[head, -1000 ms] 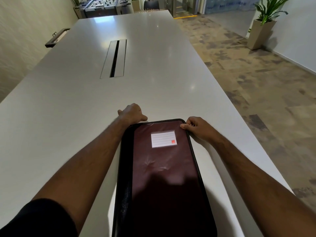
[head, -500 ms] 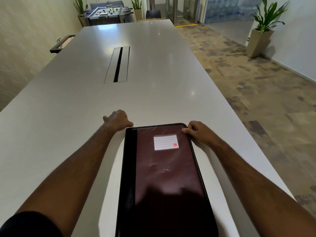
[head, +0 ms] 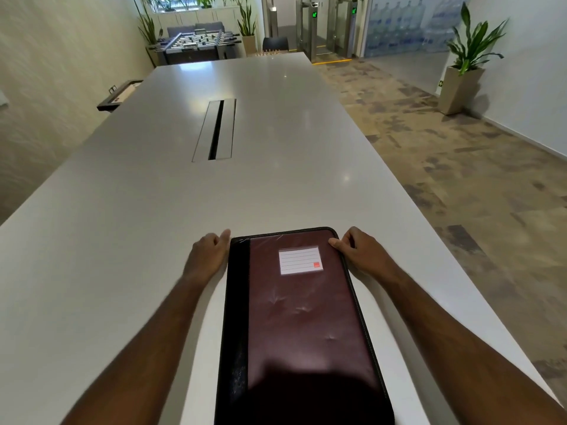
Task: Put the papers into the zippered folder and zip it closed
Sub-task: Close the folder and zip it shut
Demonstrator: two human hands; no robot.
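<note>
The zippered folder (head: 300,317) lies shut on the white table (head: 153,228), running away from me. It is dark maroon with a black spine on the left and a white label near its far end. No papers show. My left hand (head: 208,253) sits at the folder's far left corner, fingers curled, thumb and forefinger pinched together against the corner; the zipper pull itself is hidden under them. My right hand (head: 359,251) grips the far right corner, thumb on the cover and fingers down the side.
A long cable slot (head: 216,130) is set into the table's middle. The table's right edge runs close beside my right arm, with carpet floor beyond. A potted plant (head: 460,75) stands at the far right wall, a foosball table (head: 196,41) at the back.
My left hand has slid left along the folder's far edge to its far left corner. The right hand has kept its hold on the far right corner. The camera tilted up.
</note>
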